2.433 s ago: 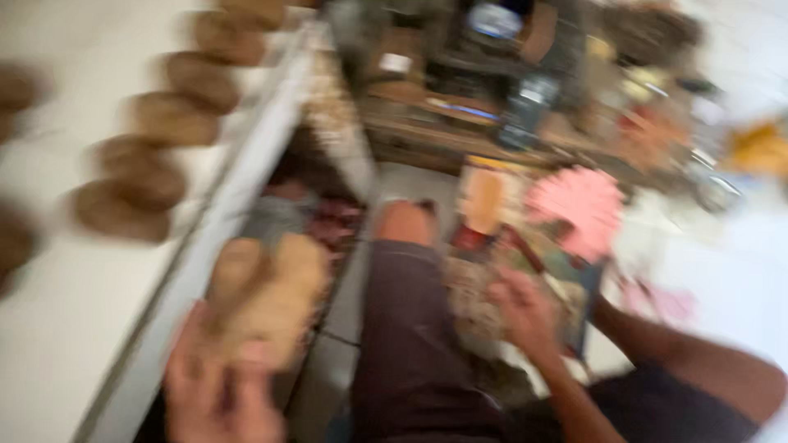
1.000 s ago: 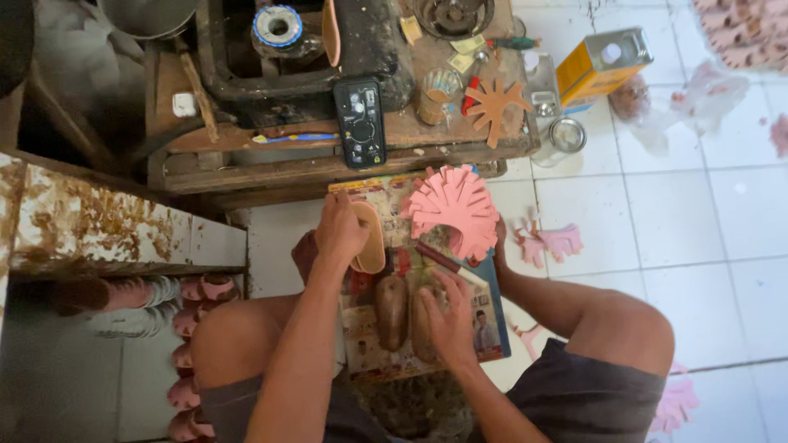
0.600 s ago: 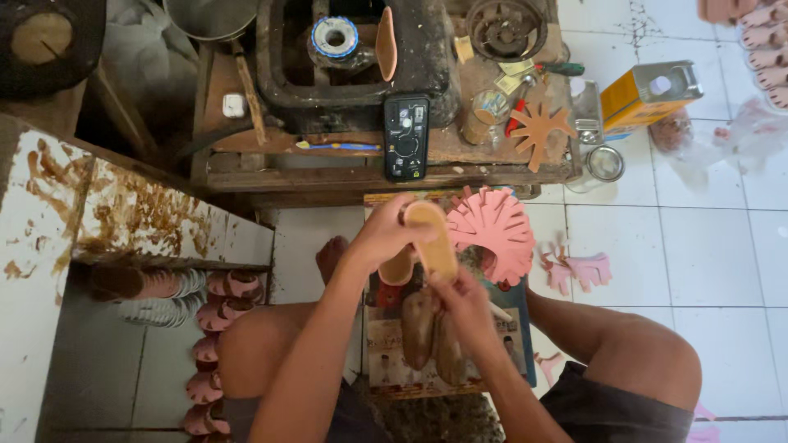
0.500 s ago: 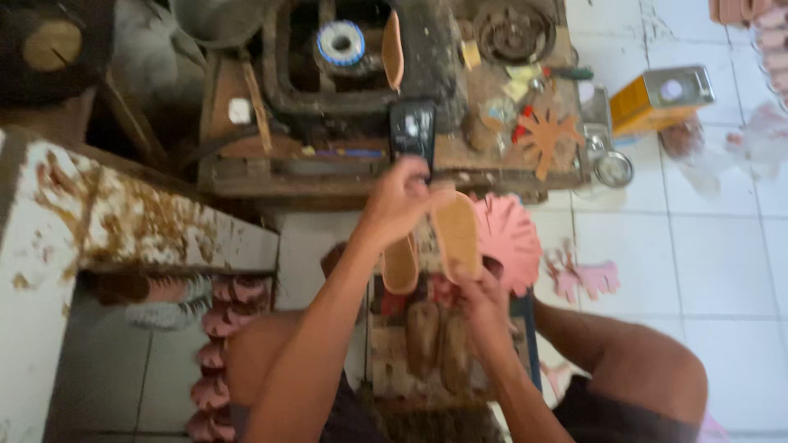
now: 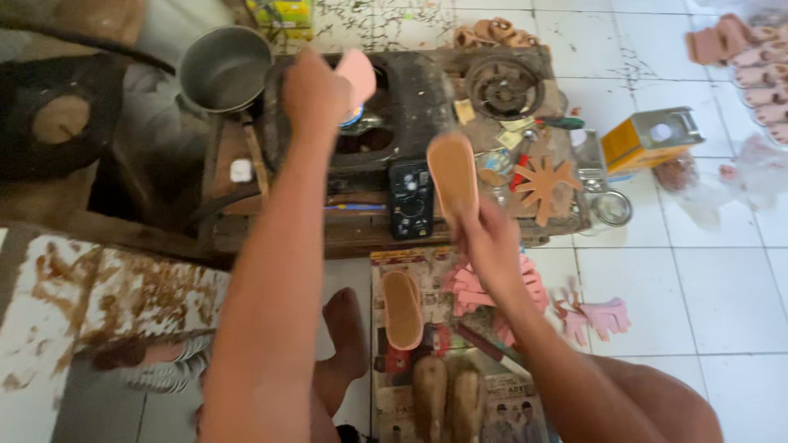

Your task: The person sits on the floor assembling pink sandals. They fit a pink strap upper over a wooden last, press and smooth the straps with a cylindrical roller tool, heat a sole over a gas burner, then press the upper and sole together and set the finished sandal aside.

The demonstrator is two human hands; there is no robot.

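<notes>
Illumination is even, diffuse daylight with no single visible source. The white floor tiles at the right of the frame are the brightest area, slightly washed out toward the upper right corner. The upper left of the frame is dim; the dark recess beside the metal pot loses detail. Shadows are soft and short. Motion blur affects the left hand and the right hand; the tan sole has smeared edges. The lower edge is soft, and lines bow slightly at the frame borders
</notes>
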